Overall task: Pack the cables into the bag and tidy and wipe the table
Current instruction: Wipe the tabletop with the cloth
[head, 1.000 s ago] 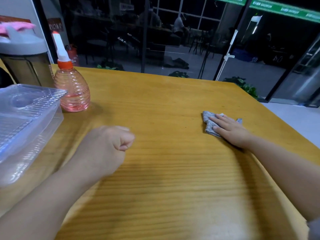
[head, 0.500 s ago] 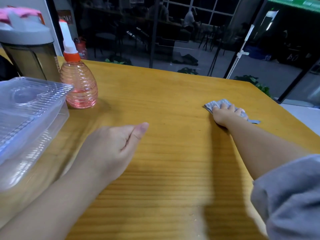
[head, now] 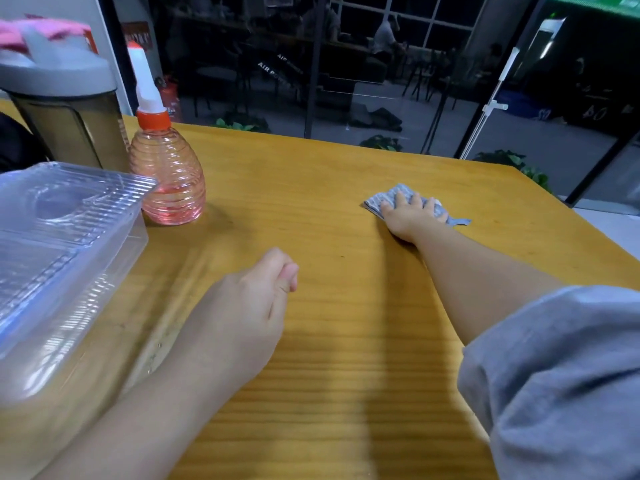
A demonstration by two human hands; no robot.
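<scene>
Nearest you, your left hand (head: 249,306) has curled back into a loose, empty fist on the counter (head: 329,375), its thumb no longer extended as half a second ago. Farther out, your right hand (head: 408,216) presses flat on the grey cloth (head: 391,199), now pushed toward the far edge. I judge wiping is underway; no cables or bag show.

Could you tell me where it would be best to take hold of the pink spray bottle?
Probably the spray bottle at its narrow neck under the orange collar, coming from the right: the ribbed belly is wide, and the clear box and shaker crowd its left.
</scene>
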